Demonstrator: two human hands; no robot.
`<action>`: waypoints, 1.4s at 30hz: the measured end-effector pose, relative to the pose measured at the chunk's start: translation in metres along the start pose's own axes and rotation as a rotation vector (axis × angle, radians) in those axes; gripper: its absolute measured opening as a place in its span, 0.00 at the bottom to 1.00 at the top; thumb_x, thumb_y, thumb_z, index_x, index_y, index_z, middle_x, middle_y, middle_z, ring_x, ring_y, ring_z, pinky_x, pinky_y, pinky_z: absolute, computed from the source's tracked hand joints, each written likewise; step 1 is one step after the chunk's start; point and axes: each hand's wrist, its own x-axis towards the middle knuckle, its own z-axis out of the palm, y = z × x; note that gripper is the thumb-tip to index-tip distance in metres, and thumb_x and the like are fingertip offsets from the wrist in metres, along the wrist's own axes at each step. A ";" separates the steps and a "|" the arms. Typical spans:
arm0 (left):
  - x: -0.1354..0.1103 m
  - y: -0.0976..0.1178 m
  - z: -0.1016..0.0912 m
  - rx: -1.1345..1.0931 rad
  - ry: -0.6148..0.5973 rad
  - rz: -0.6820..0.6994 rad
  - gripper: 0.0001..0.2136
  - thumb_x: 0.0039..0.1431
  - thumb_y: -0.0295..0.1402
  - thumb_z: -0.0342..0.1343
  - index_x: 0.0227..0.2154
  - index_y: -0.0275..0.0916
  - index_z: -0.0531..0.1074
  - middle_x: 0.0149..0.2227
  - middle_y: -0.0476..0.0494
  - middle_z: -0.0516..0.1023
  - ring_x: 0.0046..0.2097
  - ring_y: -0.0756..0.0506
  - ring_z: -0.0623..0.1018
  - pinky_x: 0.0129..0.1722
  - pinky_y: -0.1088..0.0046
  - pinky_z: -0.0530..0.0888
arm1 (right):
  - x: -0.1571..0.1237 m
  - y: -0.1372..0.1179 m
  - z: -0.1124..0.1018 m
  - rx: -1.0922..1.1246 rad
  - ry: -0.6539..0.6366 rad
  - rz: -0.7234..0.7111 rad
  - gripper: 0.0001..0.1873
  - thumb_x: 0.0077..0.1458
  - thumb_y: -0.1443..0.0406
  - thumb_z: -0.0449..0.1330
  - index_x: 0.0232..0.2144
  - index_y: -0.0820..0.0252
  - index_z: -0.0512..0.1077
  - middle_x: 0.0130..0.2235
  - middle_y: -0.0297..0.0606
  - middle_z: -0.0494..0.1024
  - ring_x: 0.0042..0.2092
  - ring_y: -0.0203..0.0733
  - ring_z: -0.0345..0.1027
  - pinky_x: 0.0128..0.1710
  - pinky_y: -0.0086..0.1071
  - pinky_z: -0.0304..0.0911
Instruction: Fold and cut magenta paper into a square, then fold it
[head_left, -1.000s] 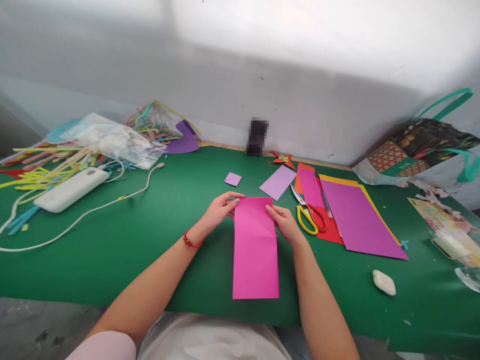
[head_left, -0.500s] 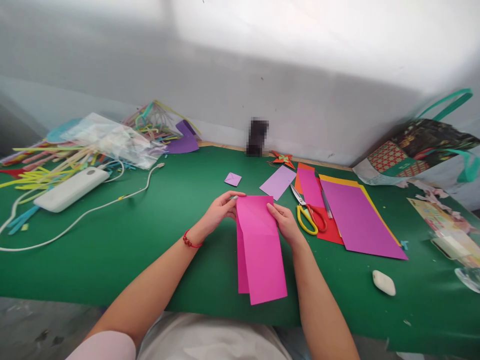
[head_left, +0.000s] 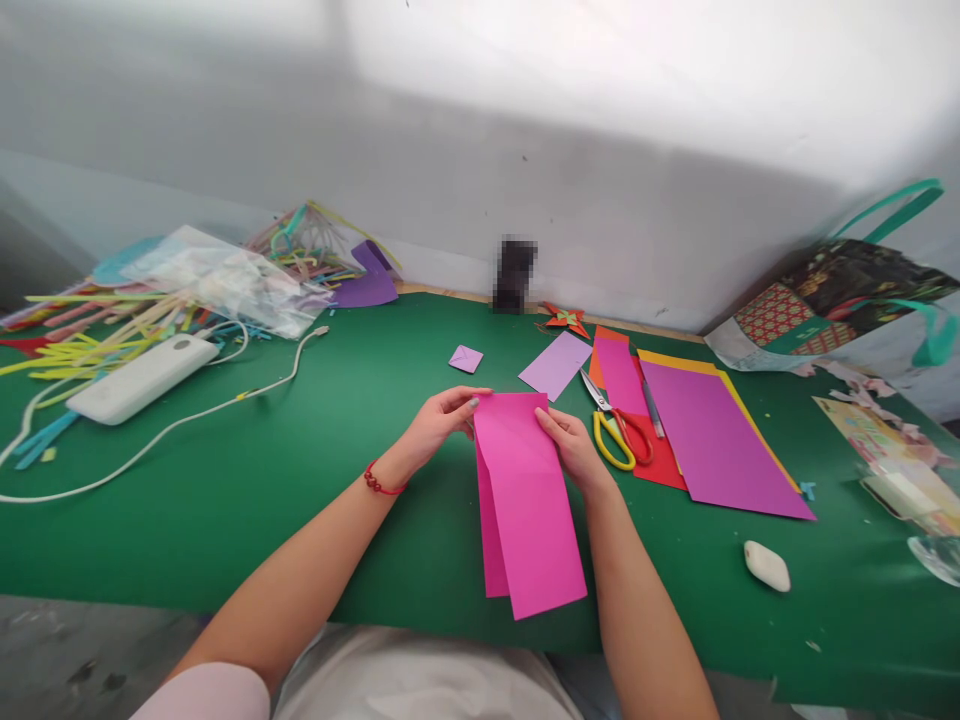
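A sheet of bright pink paper [head_left: 534,500], folded over so that two layers show, hangs between my hands above the green table. My left hand [head_left: 448,412] pinches its upper left corner, fingertips along the top edge. On the upper right edge, my right hand [head_left: 570,440] grips the paper with the thumb in front. The lower ends of the two layers stand apart. Beyond my hands lie a small folded lilac square [head_left: 466,359] and a lilac paper rectangle [head_left: 556,365]. Yellow-and-red-handled scissors [head_left: 616,428] rest just right of my right hand.
Purple sheets [head_left: 724,440] lie over yellow paper to the right, near a pen [head_left: 652,408]. A white earphone case [head_left: 766,566] is closer to me. On the left are a white power bank [head_left: 146,378], its cable and a heap of paper strips [head_left: 97,330].
The lower end of the pink paper has swung slightly to the right and toward me. Both hands keep their hold at the top and have barely moved.
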 end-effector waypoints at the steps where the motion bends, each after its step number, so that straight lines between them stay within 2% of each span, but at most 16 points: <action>1: 0.000 0.000 0.001 0.005 0.005 -0.005 0.19 0.49 0.42 0.58 0.41 0.36 0.73 0.26 0.47 0.73 0.26 0.52 0.71 0.26 0.77 0.70 | 0.000 -0.001 0.001 0.004 0.003 -0.007 0.20 0.44 0.50 0.61 0.32 0.61 0.75 0.30 0.36 0.76 0.30 0.38 0.65 0.30 0.30 0.59; 5: 0.001 0.001 0.003 0.057 0.044 -0.017 0.18 0.50 0.42 0.56 0.41 0.35 0.71 0.19 0.52 0.69 0.21 0.53 0.68 0.22 0.77 0.68 | 0.000 -0.002 0.003 -0.008 0.020 -0.044 0.21 0.42 0.49 0.61 0.31 0.60 0.75 0.30 0.36 0.76 0.32 0.39 0.66 0.33 0.32 0.60; 9: 0.002 0.002 0.005 0.127 0.062 -0.004 0.15 0.49 0.44 0.55 0.28 0.35 0.71 0.18 0.51 0.69 0.20 0.52 0.69 0.22 0.76 0.69 | 0.001 -0.001 0.002 -0.078 0.040 -0.060 0.21 0.42 0.48 0.60 0.27 0.60 0.74 0.25 0.34 0.73 0.30 0.39 0.64 0.30 0.31 0.59; 13: 0.001 0.004 0.006 0.158 0.061 0.014 0.15 0.49 0.45 0.54 0.24 0.36 0.70 0.17 0.51 0.70 0.20 0.51 0.70 0.23 0.76 0.69 | 0.002 0.002 0.001 -0.125 0.050 -0.066 0.22 0.43 0.46 0.59 0.27 0.60 0.74 0.22 0.34 0.71 0.29 0.39 0.63 0.27 0.31 0.57; 25: -0.001 0.006 0.005 0.222 0.041 0.057 0.13 0.52 0.41 0.52 0.30 0.35 0.73 0.17 0.52 0.69 0.19 0.51 0.70 0.23 0.75 0.68 | 0.002 0.002 0.001 -0.065 0.033 -0.049 0.20 0.44 0.49 0.61 0.29 0.60 0.74 0.25 0.34 0.73 0.27 0.36 0.62 0.26 0.30 0.55; 42: 0.002 0.001 0.003 0.094 -0.017 0.053 0.15 0.52 0.41 0.54 0.34 0.34 0.74 0.19 0.51 0.71 0.21 0.52 0.70 0.24 0.76 0.70 | 0.000 0.000 0.003 0.000 0.049 -0.027 0.19 0.44 0.51 0.62 0.30 0.60 0.74 0.25 0.34 0.75 0.27 0.37 0.66 0.26 0.29 0.60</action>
